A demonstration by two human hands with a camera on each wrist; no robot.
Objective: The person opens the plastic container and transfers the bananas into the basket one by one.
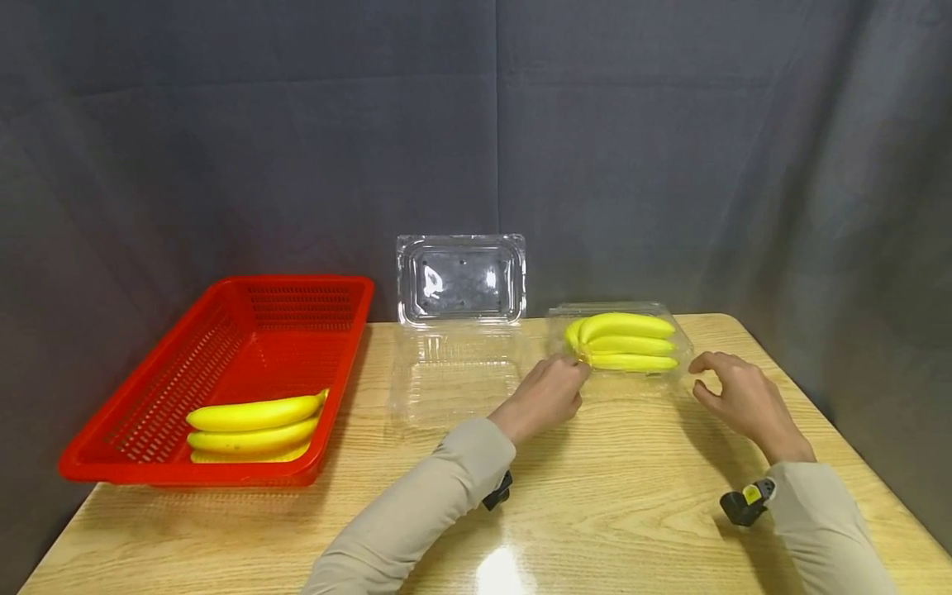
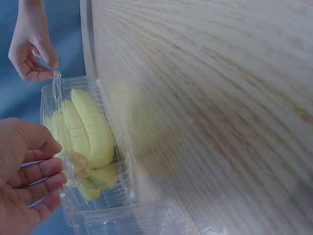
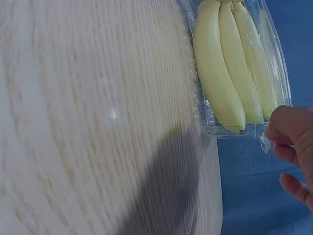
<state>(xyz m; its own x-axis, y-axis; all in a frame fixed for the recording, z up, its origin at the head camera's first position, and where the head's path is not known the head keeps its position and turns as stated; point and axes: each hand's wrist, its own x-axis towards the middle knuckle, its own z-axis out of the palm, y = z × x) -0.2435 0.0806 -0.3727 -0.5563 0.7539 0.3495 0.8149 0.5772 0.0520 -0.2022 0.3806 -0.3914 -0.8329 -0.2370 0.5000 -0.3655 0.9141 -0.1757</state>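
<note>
A closed clear plastic clamshell box (image 1: 673, 364) stands at the back right of the table, with a bunch of yellow bananas (image 1: 628, 343) inside. My left hand (image 1: 546, 392) is at its near left corner; in the left wrist view the thumb and fingertips (image 2: 51, 169) pinch the rim there. At the right end, my right hand (image 1: 744, 401) curves its thumb and index finger around the corner. The right wrist view has those fingers (image 3: 288, 125) pinching a small rim tab (image 3: 265, 142). The banana stems are partly hidden behind my left fingers in the head view.
Left of the closed box stands another clear clamshell box (image 1: 454, 388), its lid (image 1: 461, 281) raised upright. A red plastic basket (image 1: 342, 364) on the left holds more bananas (image 1: 256, 426). Grey cloth (image 1: 446, 149) hangs behind the wooden table (image 1: 632, 496).
</note>
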